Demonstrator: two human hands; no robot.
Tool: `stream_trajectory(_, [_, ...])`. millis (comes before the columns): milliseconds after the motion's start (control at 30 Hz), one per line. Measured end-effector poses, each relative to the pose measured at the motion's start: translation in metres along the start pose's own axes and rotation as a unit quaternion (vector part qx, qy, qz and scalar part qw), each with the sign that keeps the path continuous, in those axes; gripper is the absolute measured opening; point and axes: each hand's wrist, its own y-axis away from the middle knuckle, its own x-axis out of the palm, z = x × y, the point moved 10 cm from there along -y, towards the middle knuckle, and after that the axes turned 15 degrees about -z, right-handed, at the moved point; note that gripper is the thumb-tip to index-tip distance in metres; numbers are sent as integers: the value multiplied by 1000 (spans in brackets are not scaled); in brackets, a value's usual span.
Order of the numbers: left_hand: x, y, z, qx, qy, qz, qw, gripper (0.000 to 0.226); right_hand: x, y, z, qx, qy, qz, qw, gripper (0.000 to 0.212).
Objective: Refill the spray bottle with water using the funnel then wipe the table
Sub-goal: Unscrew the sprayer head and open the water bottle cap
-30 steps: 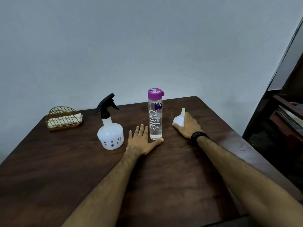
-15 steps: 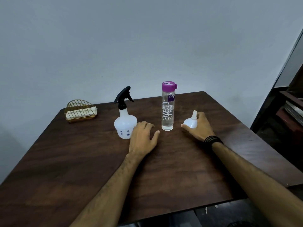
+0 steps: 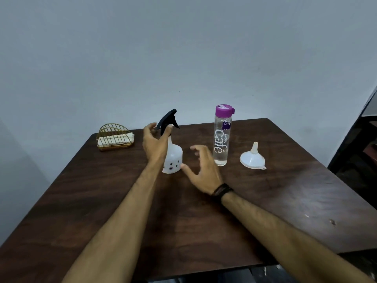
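Observation:
The white spray bottle with a black trigger head stands at the middle of the dark wooden table. My left hand is raised at the bottle's top, thumb and fingers curled round the black head and neck. My right hand hovers with fingers spread between the spray bottle and the clear water bottle, its thumb close to the spray bottle's base and holding nothing. The water bottle has a purple cap and stands upright. A white funnel sits mouth-down on the table to its right, spout pointing up.
A gold wire holder with folded white cloths stands at the table's back left corner. A plain wall runs behind the table. Dark furniture stands beyond the right edge. The table's near edge is just below my forearms.
My right hand let go of the funnel and moved left toward the spray bottle. My left hand rose from the table to the sprayer head.

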Motion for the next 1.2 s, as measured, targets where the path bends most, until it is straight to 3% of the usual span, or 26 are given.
stream_trajectory(133, [17,3,1,2,37,98,995,21,53,-3,-19,163,-68,97,979,104])
stream_trajectory(267, [36,16,7,-16,58,233,971,10,61,-8,-31,167,-104,112,974,90])
stream_trajectory(367, [43,23,3,7,44,286,957,14,57,-8,-33,156,-113,99,976,74])
stream_trajectory(500, [42,24,-1,21,77,242,967,12,56,-10,-33,153,-104,83,979,71])
stream_trajectory(667, [39,25,6,26,84,92,992,43,54,-10,-35,159,-79,68,982,86])
stream_trajectory(767, [51,29,15,-23,147,145,978,43,50,-14,-40,174,-73,67,980,88])
stream_trajectory(900, [55,33,21,-64,216,230,947,27,52,-13,-41,183,-66,79,978,88])
stream_trajectory(1000, [51,28,16,-21,159,186,969,18,52,-13,-42,181,-59,84,978,89])
stream_trajectory(1100, [43,24,17,-22,126,99,987,35,52,-12,-40,184,-68,90,977,96])
stream_trajectory(1200, [42,25,21,-42,118,89,988,43,51,-11,-39,187,-67,94,975,101])
